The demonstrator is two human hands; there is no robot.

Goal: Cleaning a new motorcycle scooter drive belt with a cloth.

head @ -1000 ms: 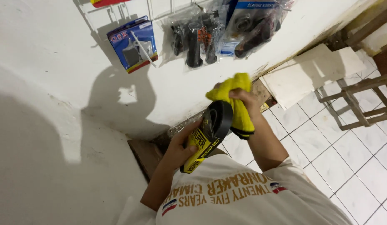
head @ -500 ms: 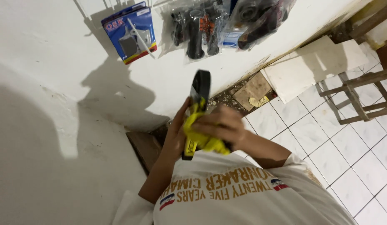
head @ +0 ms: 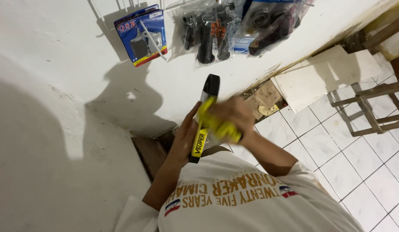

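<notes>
My left hand (head: 185, 139) grips a long flat packaged part (head: 205, 116), black at its upper end with a yellow card sleeve lower down, held upright in front of my chest. My right hand (head: 233, 114) is blurred with motion and clutches a bright yellow cloth (head: 217, 123) pressed against the middle of the part. Both forearms rise from the white printed shirt (head: 246, 202) at the bottom of the view. The white wall is close behind the hands.
On the white wall hang a blue carded package (head: 141, 35) and clear bags of black parts (head: 212, 32). White boards (head: 324, 75) lean at the wall's base. A wooden stool frame (head: 371, 105) stands on the white tiled floor (head: 337, 159) at right.
My right hand and the yellow cloth came down from above the part onto its middle. The part swung from tilted to upright in my left hand.
</notes>
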